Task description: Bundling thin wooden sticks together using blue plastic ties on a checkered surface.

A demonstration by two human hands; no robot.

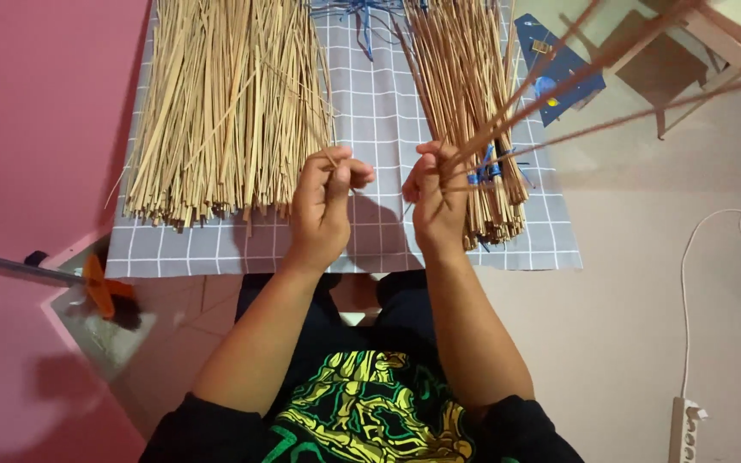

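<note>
Underneath, grey checked cloth point(370, 103), pink floor point(36, 111)

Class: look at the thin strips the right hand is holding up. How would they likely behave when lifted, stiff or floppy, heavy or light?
The strips held by the right hand stay nearly straight in the air, so probably springy rather than floppy. They look very thin, so likely light. Lying loose in the pile, they would probably scatter if pushed.
</note>
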